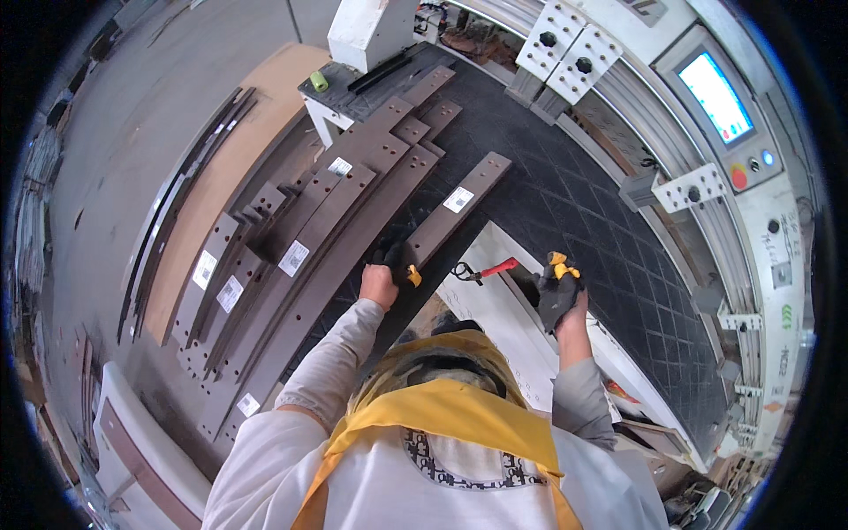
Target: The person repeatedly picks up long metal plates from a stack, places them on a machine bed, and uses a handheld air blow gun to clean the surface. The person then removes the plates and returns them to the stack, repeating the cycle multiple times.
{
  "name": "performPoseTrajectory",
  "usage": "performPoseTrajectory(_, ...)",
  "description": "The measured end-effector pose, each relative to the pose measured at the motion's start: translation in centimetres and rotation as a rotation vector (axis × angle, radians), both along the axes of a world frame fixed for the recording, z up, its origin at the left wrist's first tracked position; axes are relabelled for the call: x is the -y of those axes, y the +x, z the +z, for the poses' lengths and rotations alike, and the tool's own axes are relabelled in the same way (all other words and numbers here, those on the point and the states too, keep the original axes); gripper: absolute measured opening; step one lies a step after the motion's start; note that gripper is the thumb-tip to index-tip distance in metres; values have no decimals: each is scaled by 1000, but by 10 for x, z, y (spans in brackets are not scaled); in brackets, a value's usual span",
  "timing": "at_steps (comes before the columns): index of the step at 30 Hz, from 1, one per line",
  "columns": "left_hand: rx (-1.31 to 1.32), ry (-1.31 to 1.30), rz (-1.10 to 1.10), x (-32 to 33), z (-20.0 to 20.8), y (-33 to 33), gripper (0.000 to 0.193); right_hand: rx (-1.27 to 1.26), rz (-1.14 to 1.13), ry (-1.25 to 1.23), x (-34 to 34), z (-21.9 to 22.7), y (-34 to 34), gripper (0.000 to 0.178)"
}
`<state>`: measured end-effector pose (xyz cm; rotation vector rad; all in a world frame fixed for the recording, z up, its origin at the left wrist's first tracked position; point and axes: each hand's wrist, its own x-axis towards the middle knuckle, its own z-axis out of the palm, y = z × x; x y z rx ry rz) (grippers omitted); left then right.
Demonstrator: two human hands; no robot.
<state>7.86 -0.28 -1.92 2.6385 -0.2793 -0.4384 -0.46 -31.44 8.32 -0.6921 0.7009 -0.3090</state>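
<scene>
My left hand (389, 258), in a black glove with yellow fingertips, is closed on the near end of a brown board (446, 210). This board is narrow, carries a white label and has holes near its far end; it lies slantwise to the right of a stack of brown boards (340, 208). My right hand (558, 296), gloved the same way, is raised over the right side with its fingers loosely bent and apart, and nothing shows in it. Between the hands, a red-handled tool (488, 270) with a dark looped end lies by a white panel (503, 322).
A black padded machine bed (601, 221) spreads to the right. Behind it run metal rails with white perforated plates (570, 53) and a lit control screen (715, 95). Long light-wood and dark strips (190, 194) lie at left. A green roll (319, 81) sits on a small stand.
</scene>
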Motion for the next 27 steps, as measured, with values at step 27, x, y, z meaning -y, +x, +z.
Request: performPoseTrajectory(27, 399, -40, -94, 191, 8, 121, 11, 361, -506, -683, 122, 99, -6, 32)
